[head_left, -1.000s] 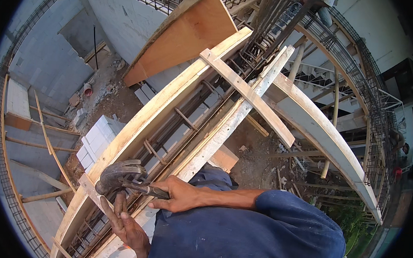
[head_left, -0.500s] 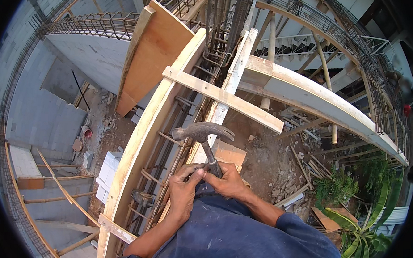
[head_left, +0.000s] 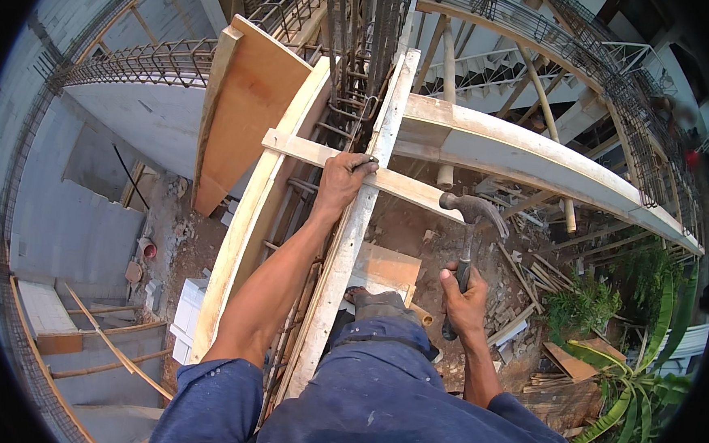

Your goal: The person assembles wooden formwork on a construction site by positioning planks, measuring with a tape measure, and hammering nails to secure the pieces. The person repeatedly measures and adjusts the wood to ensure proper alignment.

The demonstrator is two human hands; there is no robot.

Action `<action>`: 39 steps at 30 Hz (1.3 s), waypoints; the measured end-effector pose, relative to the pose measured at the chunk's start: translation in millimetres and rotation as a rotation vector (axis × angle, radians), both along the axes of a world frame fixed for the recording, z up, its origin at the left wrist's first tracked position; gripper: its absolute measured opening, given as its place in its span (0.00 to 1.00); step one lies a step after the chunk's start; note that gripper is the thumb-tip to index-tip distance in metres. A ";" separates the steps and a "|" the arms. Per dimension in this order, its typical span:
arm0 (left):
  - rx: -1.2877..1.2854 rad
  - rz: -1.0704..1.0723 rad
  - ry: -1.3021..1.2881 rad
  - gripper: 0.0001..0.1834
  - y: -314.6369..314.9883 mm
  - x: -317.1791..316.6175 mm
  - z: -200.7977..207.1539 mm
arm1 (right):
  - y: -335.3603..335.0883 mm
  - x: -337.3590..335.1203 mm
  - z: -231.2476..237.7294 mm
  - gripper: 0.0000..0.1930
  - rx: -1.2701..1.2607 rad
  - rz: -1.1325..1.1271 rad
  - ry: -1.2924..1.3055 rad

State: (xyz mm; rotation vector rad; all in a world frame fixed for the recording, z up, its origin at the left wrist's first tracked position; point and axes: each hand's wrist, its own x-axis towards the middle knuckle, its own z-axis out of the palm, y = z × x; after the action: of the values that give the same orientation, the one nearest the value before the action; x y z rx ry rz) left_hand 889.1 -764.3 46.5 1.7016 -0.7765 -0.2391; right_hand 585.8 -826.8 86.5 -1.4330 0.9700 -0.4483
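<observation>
A dark navy-blue cloth shirt (head_left: 373, 389), dotted with small pale flecks, covers the torso, with a darker patch toward its near edge. Its loose, creased left sleeve (head_left: 214, 396) and matching right sleeve (head_left: 524, 427) leave the forearms (head_left: 260, 297) bare, likewise the left hand (head_left: 344, 184) and right hand (head_left: 466, 305). Dark greyish trousers (head_left: 386, 306) show farther off.

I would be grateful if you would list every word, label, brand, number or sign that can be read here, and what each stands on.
None: no text can be read in this view.
Hammer in the right hand: no legible marking.
Wooden crosspiece under the left hand: no lettering visible.
Blue shirt: pale marks, no letters I can make out.
Distant background: too small or blurred to tell.
</observation>
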 end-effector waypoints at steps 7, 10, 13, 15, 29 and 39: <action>0.062 -0.020 -0.028 0.11 -1.8 0.4 -9.4 | -4.2 15.8 5.3 0.17 -0.042 0.138 0.011; 0.054 0.021 -0.078 0.11 -4.5 -0.5 -12.1 | -6.4 34.6 19.5 0.19 -0.060 0.208 -0.020; 0.068 0.039 -0.104 0.10 -4.0 -2.1 -13.5 | -8.8 52.8 31.2 0.19 -0.211 0.270 -0.107; 0.067 0.039 -0.109 0.10 -2.7 -3.1 -13.9 | -10.5 59.5 35.3 0.19 -0.275 0.298 -0.137; 0.034 0.029 -0.021 0.11 1.2 0.0 -8.0 | -10.5 50.4 28.3 0.24 -0.065 0.226 -0.122; 0.015 0.041 -0.115 0.09 1.9 -0.8 -9.8 | -4.3 51.0 24.2 0.20 0.001 0.209 -0.134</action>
State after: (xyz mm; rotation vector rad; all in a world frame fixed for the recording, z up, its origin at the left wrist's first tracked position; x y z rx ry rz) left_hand 888.3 -762.3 36.7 1.7557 -0.8256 -0.1201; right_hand 636.9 -831.1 110.7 -1.4658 0.7048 -0.3838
